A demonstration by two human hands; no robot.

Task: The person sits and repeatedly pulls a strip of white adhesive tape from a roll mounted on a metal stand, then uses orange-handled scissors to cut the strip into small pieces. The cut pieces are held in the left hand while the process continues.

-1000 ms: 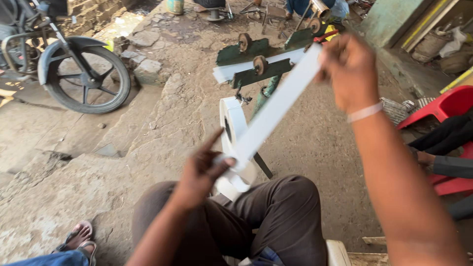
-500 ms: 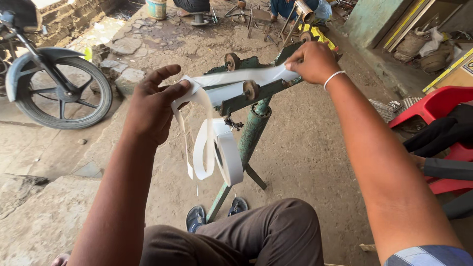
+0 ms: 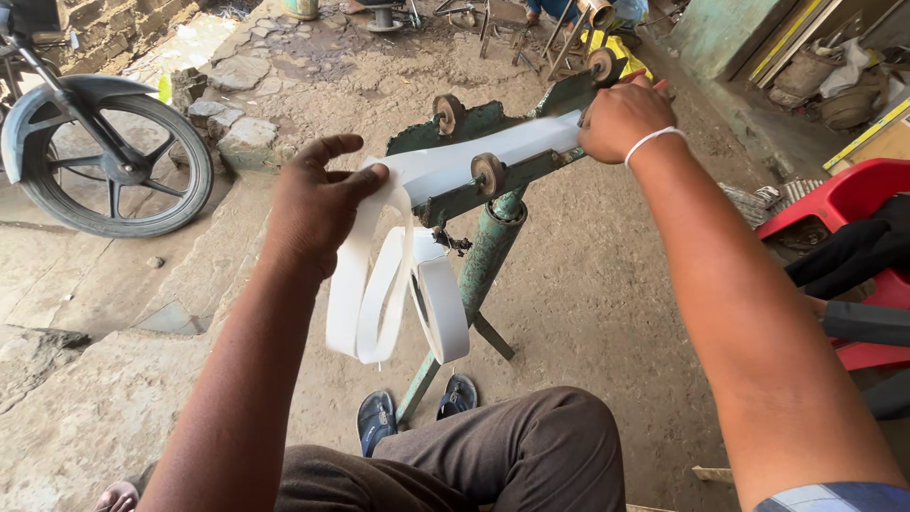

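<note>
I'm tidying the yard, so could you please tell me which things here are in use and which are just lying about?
In use: white strip, held by left hand and right hand; green stand; rollers.

Lying about: motorbike wheel; red chair; sandals; stones.

Motorbike front wheel w/ mudguard at left, on dirt ground. Loose stones just beside it, brick wall behind. Pair of sandals on the ground near bottom centre. Red plastic chair at right w/ dark cloth on it. Green wall panel top right.
</note>
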